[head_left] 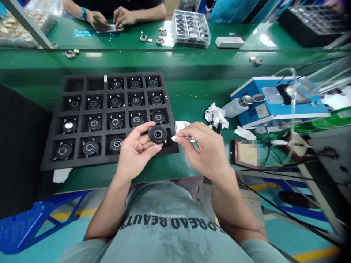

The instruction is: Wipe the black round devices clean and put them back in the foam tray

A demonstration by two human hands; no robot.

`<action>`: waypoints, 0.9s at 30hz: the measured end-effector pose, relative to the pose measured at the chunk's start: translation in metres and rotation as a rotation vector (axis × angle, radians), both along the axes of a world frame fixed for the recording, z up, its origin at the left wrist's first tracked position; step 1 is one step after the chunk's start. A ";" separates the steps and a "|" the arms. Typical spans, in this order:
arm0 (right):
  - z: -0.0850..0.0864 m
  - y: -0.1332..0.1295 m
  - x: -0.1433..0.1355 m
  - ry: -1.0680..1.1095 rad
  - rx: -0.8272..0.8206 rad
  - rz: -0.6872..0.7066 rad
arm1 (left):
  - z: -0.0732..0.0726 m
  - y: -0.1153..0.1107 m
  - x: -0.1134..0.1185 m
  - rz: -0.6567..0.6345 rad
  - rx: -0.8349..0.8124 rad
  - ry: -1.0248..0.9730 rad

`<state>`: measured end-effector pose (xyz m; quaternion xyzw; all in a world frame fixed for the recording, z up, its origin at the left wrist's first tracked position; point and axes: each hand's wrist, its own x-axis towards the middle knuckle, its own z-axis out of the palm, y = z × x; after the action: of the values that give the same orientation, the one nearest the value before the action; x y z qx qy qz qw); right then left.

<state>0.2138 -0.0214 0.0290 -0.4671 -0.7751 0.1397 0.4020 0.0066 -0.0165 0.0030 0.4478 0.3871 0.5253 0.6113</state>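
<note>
My left hand (137,150) grips a round black smartwatch body (157,134) by its edge, with the ringed sensor back facing up. Close to its right side, my right hand (204,148) pinches a small white wad (174,138) between thumb and fingertips; whether it is tissue or cotton I cannot tell. A small gap seems to part the wad from the watch. Beneath and left of my hands lies a black foam tray (47,155) with watch bodies in most compartments, mostly backs up. One watch (69,125) carries a white round patch.
Crumpled white tissue (216,115), a white bottle (233,107) with a metal cap and a blue device (263,109) stand to the right. Nearer is a brown-rimmed sponge holder (248,153) beside cables. Across the bench, a co-worker's hands (123,18) work near a clear compartment box (192,29).
</note>
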 end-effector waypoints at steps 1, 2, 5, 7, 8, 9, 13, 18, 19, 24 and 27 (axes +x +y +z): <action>0.002 0.000 -0.004 -0.011 0.025 0.021 | 0.000 0.000 0.000 0.000 0.000 0.011; 0.002 0.001 -0.009 -0.032 0.051 0.038 | 0.000 0.000 0.000 0.000 0.000 0.022; 0.001 0.007 -0.021 -0.133 0.112 0.015 | -0.002 0.000 -0.001 -0.013 0.000 0.048; -0.001 0.015 -0.027 -0.170 0.126 -0.058 | -0.002 0.001 -0.002 -0.043 -0.004 0.058; -0.002 0.020 -0.028 -0.169 0.126 -0.088 | -0.002 0.001 -0.002 -0.058 -0.008 0.062; -0.003 0.025 -0.028 -0.160 0.124 -0.113 | -0.002 0.001 -0.003 -0.072 -0.012 0.067; -0.005 0.036 -0.017 -0.097 0.117 -0.158 | 0.000 0.002 -0.004 -0.082 -0.022 0.086; -0.009 0.031 0.001 0.040 0.107 -0.180 | 0.001 0.001 -0.004 -0.082 -0.004 0.082; -0.010 0.028 0.002 0.052 0.100 -0.176 | 0.001 0.001 -0.004 -0.083 -0.003 0.075; -0.007 0.018 -0.003 0.085 0.082 -0.123 | 0.000 0.000 -0.003 -0.080 -0.012 0.069; -0.005 0.015 -0.007 0.096 0.091 -0.093 | -0.001 -0.001 -0.003 -0.086 -0.006 0.061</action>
<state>0.2065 -0.0065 0.0240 -0.4767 -0.7378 0.1076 0.4656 0.0038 -0.0171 0.0023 0.4780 0.3874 0.4835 0.6226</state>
